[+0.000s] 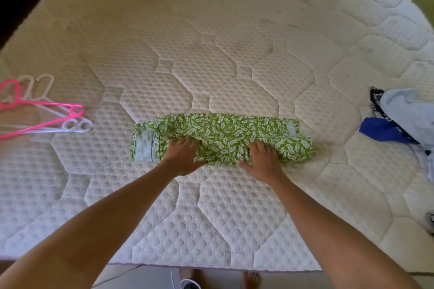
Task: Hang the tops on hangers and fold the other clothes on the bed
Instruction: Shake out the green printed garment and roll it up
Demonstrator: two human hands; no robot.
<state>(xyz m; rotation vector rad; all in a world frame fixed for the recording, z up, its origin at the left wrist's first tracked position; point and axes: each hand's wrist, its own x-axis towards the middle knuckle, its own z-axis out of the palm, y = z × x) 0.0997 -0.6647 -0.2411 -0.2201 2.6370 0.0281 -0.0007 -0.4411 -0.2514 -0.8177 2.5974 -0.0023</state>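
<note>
Near mattress [211,206] front edge, left hand [184,156], right hand [263,159] flat, fingers straight, pressing green garment [225,134]

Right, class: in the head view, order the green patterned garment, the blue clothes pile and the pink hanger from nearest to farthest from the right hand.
1. Green patterned garment: under the right hand.
2. Blue clothes pile: far right.
3. Pink hanger: far left.
</note>
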